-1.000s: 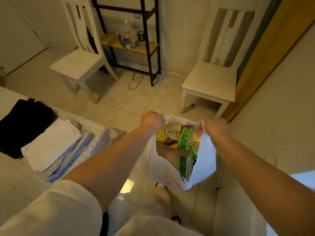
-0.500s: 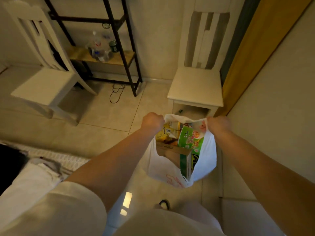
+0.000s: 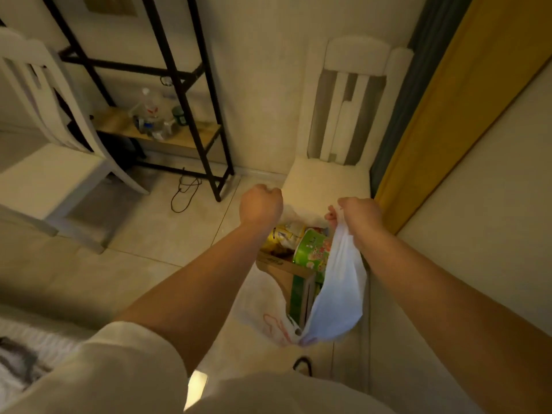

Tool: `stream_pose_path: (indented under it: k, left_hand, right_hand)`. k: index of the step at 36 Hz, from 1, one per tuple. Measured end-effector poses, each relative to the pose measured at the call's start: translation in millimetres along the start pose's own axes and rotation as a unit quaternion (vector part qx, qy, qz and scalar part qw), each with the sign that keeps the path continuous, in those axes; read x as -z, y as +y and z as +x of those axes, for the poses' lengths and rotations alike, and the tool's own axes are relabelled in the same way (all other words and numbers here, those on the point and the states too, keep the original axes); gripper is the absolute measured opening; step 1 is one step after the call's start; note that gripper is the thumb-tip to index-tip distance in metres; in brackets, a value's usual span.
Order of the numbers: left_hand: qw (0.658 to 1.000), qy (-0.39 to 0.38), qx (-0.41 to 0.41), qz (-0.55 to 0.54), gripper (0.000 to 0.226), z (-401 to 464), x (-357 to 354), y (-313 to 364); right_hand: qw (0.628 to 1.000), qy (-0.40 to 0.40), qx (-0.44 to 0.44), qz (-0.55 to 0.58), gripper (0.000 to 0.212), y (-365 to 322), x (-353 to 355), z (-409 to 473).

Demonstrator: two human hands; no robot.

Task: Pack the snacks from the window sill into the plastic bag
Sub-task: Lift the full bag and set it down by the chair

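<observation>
We hold the plastic bag [image 3: 337, 297] open above the floor, left hand [image 3: 260, 204] and right hand [image 3: 360, 215] gripping its handles; soft film, loaded with snacks [image 3: 312, 252], sags heavily

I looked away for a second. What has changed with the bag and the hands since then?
The person has carried the plastic bag toward the white chair by the wall; the bed has mostly left view. Left hand and right hand keep their grip on the bag's handles, and the snacks remain inside.
</observation>
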State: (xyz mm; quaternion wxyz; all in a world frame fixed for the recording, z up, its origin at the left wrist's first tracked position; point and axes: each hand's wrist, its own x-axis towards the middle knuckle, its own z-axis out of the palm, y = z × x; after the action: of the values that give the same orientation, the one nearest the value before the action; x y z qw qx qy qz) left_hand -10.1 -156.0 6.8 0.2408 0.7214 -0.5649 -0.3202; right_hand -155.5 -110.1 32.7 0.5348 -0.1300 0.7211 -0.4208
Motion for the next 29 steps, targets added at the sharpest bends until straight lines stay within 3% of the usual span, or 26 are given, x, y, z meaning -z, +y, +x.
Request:
stream_pose_path:
  k: [5,12,18,22,26,29]
  left_hand:
    - [0.999,0.023,-0.030,-0.038,0.032,36.2,-7.0,51.0]
    - [0.993,0.046,-0.061,-0.093,0.030,99.1,-20.0,113.4]
    - [0.990,0.024,-0.098,-0.096,0.030,168.7,-33.3,154.6]
    - [0.989,-0.005,-0.118,-0.086,0.029,214.1,-41.1,178.8]
    - [0.987,-0.035,-0.136,-0.079,0.029,255.3,-52.1,201.4]
    - [0.986,-0.049,-0.139,-0.085,0.029,277.9,-63.6,217.3]
  right_hand:
    - [0.998,-0.016,0.050,-0.031,0.028,-55.3,4.8,29.8]
    - [0.989,0.021,0.130,-0.071,0.016,-125.6,6.1,67.0]
    - [0.984,0.064,0.160,-0.046,0.018,-179.0,-4.8,116.7]
    - [0.983,0.124,0.133,-0.024,0.015,-215.2,-14.1,152.2]
    - [0.980,0.129,0.152,-0.017,0.010,-240.4,-16.6,184.6]
    - [0.973,0.132,0.184,0.046,0.025,-251.9,-15.3,215.1]
